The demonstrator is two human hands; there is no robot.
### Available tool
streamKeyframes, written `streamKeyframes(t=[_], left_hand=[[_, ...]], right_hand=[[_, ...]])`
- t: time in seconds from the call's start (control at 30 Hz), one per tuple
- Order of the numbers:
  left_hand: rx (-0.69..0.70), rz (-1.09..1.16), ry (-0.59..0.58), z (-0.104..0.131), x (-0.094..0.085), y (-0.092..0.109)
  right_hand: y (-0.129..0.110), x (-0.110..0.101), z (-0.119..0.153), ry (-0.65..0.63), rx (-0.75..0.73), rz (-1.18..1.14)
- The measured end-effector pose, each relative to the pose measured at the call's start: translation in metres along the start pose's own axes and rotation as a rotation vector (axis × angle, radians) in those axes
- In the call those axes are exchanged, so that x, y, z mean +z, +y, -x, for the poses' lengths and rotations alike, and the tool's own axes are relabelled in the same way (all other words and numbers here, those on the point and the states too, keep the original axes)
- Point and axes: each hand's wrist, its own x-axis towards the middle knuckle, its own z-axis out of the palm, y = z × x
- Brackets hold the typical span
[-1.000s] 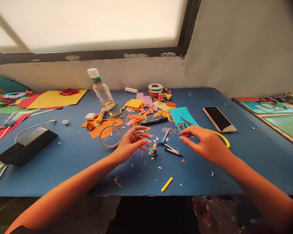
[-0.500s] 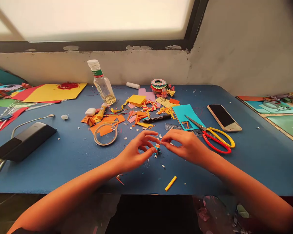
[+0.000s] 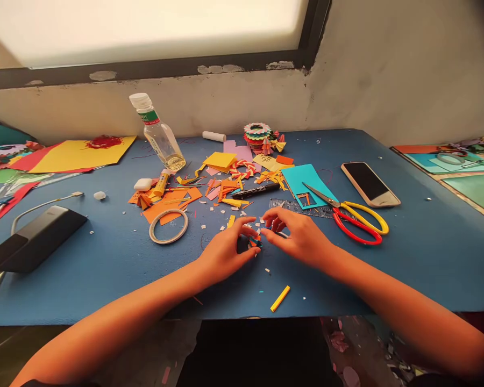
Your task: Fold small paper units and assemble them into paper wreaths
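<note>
Both hands are low over the middle of the blue table (image 3: 116, 263). My left hand (image 3: 228, 250) has thumb and fingers apart, curved beside a small blue and orange paper piece (image 3: 255, 242); whether it touches the piece is unclear. Just right of that piece is my right hand (image 3: 298, 234), its thumb and index finger apart around a gap with nothing clearly gripped. White paper bits lie between and around the fingertips. A yellow strip (image 3: 280, 299) lies nearer the front edge. Scissors (image 3: 357, 220) with red and yellow handles rest right of my right hand.
A tape roll (image 3: 168, 226), orange scraps (image 3: 165, 207), a glue stick (image 3: 161, 183) and a tilted bottle (image 3: 161, 140) are at left. Behind the hands lie a black marker (image 3: 256, 190), turquoise paper (image 3: 310, 180) and a ruler (image 3: 282, 204). A phone (image 3: 369, 183) is at right; a black device (image 3: 34, 239) far left.
The fingertips of my two hands, close together before, have moved apart, and my right thumb and index finger have opened. The camera view has shifted slightly.
</note>
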Motion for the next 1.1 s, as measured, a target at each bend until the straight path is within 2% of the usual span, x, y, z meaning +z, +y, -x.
streamKeyframes(t=[0.17,0.33,0.47,0.63,0.8,1.0,1.1], left_hand=[[-0.066,0.311,0.03,-0.004,0.001,0.002],[-0.097,0.583,0.048,0.0,-0.002,0.008],[-0.094,0.616,0.066,0.003,-0.004,0.012],[-0.13,0.564,0.079,0.004,-0.005,0.015],[-0.193,0.674,0.067,0.001,-0.005,0.014],[-0.345,0.869,-0.207,-0.001,-0.006,0.01],[-0.369,0.908,-0.205,-0.001,-0.006,0.009]], right_hand=[[-0.002,0.008,0.001,-0.113,0.165,-0.324],[-0.011,0.005,0.003,-0.038,0.179,-0.554],[-0.013,0.001,0.004,-0.017,0.177,-0.63],[-0.012,0.002,0.004,-0.004,0.141,-0.596],[-0.013,0.002,0.007,0.009,0.02,-0.486],[-0.013,-0.003,0.009,-0.042,-0.151,-0.448],[-0.012,-0.003,0.009,-0.035,-0.179,-0.406]])
